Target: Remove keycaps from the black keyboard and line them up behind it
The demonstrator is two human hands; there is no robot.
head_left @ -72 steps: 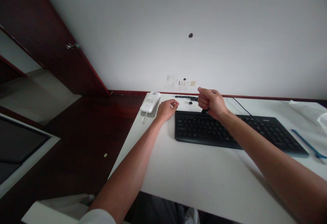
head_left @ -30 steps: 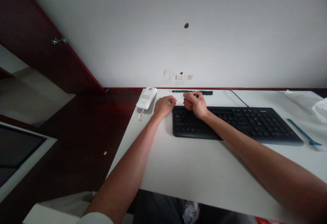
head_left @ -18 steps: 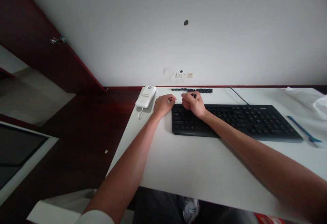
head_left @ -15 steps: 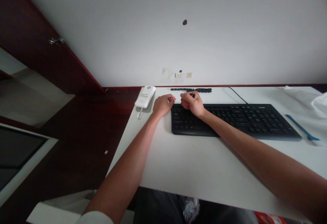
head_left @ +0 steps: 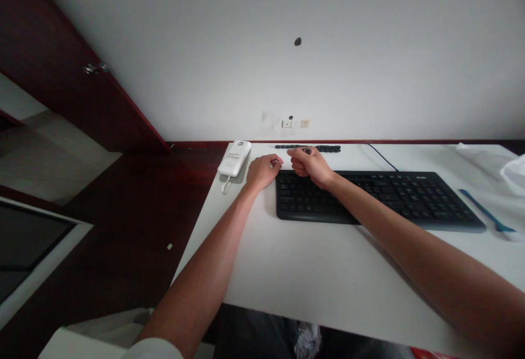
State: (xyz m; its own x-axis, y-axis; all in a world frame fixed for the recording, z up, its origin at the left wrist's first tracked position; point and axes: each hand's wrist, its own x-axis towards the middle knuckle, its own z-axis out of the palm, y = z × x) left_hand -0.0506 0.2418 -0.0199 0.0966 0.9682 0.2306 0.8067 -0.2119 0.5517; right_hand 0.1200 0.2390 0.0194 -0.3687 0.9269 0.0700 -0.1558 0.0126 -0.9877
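A black keyboard lies on the white desk, its left part partly covered by my right hand. That hand is closed in a fist above the keyboard's upper left, and small black keycaps show in the curl of its fingers. Just left of the keyboard's top corner is my left hand, fingers curled and fingertips together. Whatever it pinches, if anything, is too small to make out. Behind both hands, loose black keycaps form rows along the desk's back edge.
A white power bank with a short strap lies left of my left hand. At the right are a blue brush-like tool and a crumpled white plastic bag. The keyboard cable runs toward the wall.
My right hand has shifted slightly, and its fist has turned a little. The left hand keeps its pinched pose. The whole view has moved slightly.
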